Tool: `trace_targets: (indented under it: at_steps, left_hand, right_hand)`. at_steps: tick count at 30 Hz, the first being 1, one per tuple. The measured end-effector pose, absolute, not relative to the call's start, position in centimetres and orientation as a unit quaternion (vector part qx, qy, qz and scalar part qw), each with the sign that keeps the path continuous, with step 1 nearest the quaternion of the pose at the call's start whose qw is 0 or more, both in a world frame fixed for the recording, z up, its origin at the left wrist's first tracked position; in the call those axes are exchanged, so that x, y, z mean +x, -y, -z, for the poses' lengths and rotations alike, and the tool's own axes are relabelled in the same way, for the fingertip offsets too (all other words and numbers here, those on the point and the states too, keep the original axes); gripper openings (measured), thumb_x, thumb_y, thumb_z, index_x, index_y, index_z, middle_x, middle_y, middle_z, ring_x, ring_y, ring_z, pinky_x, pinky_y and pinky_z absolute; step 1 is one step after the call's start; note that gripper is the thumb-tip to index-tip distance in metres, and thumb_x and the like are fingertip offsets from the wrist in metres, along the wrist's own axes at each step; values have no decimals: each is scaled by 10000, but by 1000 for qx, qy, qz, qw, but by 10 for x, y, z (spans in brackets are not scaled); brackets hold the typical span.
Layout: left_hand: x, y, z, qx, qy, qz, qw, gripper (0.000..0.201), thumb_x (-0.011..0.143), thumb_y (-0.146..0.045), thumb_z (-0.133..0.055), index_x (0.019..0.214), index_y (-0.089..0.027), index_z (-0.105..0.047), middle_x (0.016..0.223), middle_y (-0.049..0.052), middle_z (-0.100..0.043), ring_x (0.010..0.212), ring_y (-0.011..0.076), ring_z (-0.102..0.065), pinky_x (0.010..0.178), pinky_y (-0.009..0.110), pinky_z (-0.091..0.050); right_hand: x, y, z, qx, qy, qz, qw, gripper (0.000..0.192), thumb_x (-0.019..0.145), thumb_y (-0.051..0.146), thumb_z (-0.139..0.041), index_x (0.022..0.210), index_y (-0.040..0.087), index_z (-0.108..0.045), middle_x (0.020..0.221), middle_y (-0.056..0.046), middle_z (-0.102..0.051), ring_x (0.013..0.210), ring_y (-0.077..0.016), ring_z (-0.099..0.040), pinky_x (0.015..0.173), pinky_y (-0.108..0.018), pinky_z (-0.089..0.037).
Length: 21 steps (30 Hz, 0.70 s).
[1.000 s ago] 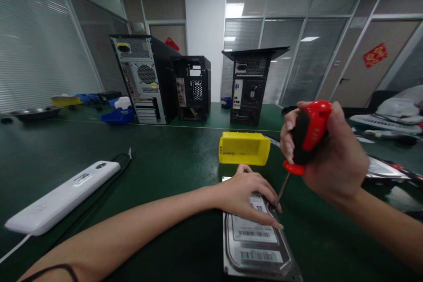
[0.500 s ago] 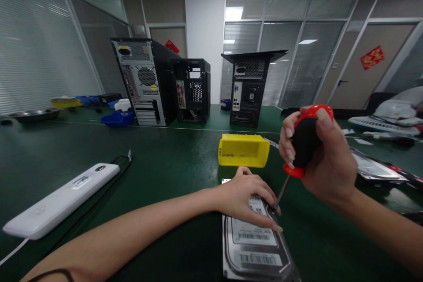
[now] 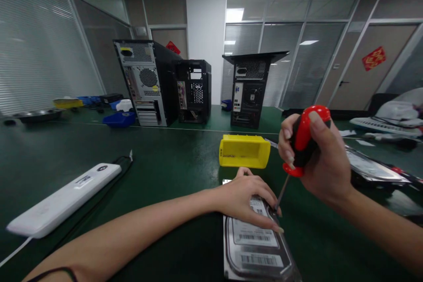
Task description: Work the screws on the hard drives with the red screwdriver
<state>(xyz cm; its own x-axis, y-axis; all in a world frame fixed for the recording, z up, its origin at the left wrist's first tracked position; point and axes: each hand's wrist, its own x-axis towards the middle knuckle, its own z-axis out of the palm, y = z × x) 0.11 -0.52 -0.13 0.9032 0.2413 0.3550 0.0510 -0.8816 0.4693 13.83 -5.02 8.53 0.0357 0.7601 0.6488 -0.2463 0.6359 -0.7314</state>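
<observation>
Hard drive lies flat, label up, on the green tabletop, its length running away from the person and its near end reaching the picture's bottom border. Across its far part rests the left hand, fingers spread and curved, with thumb and fingertips at the drive's right edge. Beside those fingertips, the slanted shaft of a screwdriver comes down to that same edge; whether its tip sits in a screw is too small to tell. The right hand is wrapped around the red-and-black handle, raised off the table, with tabletop showing below it. Just beyond the drive's far end, a yellow bin lies with its opening facing the person. Leftward, a wide stretch of tabletop, crossed by the left forearm, reaches to a white power strip. Right of the right hand, a second drive bounds the room there. Well beyond the bin stand three computer cases.
</observation>
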Motion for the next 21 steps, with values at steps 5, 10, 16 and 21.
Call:
trace_targets:
  at_steps: [5,10,16,21]
  left_hand:
    - [0,6,0,947,-81,-203,234,255,770,-434,-661,932,-237,-665,1007,-12,-673,1007,166,-568,879,327,-238]
    - [0,6,-1,947,-87,-199,237,252,758,-408,-678,949,-245,-664,1016,-17,-671,1008,166,-567,884,326,-240]
    - [0,6,0,946,-79,-205,236,244,757,-415,-678,933,-247,-667,1019,-24,-676,1012,171,-569,888,330,-235]
    - [0,6,-1,946,-94,-188,245,231,755,-425,-674,925,-268,-667,1032,-29,-681,1027,179,-567,907,332,-232]
  right_hand:
    - [140,50,-83,-194,580,-392,687,349,902,434,-333,936,179,-568,794,-25,-503,451,-101,-470,335,-232,-358]
    - [139,50,-83,-198,578,-386,691,274,857,467,-439,962,232,-532,720,8,-501,421,-98,-450,338,-228,-334]
    - [136,52,-87,-227,570,-391,686,255,740,350,-630,819,246,-411,692,34,-491,378,-70,-416,314,-207,-297]
    - [138,53,-84,-198,588,-410,669,223,818,397,-505,942,215,-541,817,-18,-524,470,-117,-511,336,-243,-389]
